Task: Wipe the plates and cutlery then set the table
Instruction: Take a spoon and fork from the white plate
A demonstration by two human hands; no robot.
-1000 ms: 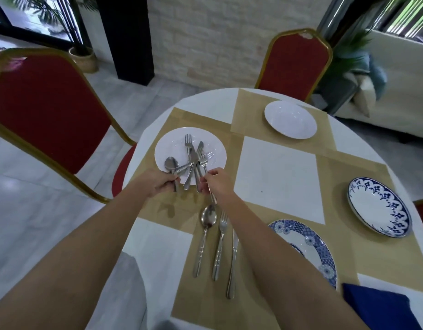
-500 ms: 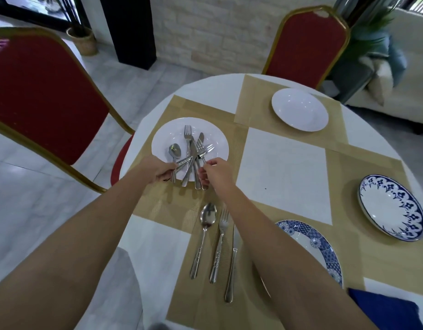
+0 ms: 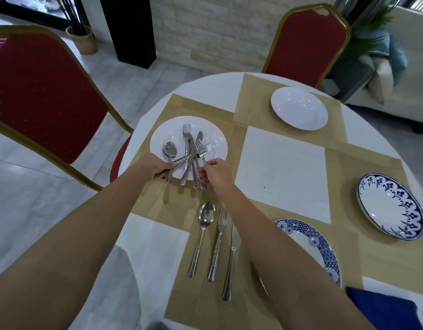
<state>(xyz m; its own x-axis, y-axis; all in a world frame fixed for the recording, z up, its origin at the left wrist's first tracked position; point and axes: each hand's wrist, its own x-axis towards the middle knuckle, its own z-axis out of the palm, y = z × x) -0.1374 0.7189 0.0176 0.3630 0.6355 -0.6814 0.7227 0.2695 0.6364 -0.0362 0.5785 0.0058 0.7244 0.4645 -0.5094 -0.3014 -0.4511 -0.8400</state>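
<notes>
With left hand gripping handles and right hand pinching 1 fork, pulling could drag tangled cutlery off the white plate.

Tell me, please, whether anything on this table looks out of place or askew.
Yes: the cutlery lies in a crossed heap on the white plate, handles overhanging its near rim, where the left hand and right hand grip them. The spoon, fork and knife nearer the camera lie neatly parallel.
</notes>
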